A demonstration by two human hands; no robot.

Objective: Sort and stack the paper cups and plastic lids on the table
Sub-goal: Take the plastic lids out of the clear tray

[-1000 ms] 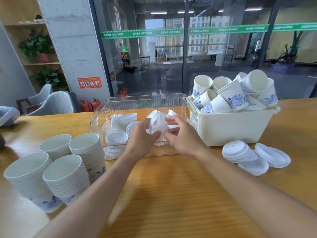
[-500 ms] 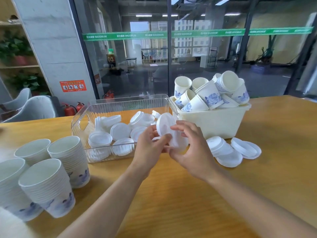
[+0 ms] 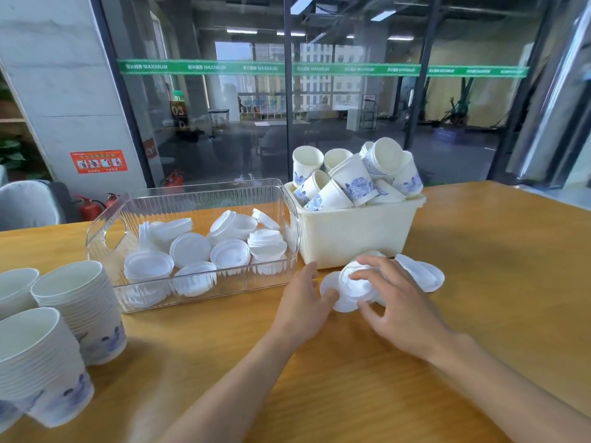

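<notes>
The right hand (image 3: pixel 395 302) curls its grip round a small stack of plastic lids (image 3: pixel 353 282) on the table (image 3: pixel 479 282), in front of the cream tub (image 3: pixel 358 231). The left hand (image 3: pixel 303 302) lies spread, its thumb touching a lid's edge. Lids look light, thin and slippery, so hold the rims. The clear bin (image 3: pixel 204 286) holds loose lids. The tub holds paper cups (image 3: pixel 355 183).

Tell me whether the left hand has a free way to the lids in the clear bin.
Probably yes: the left hand lies just outside the clear bin, which is open-topped, and the lids lie uncovered inside with nothing between.
</notes>
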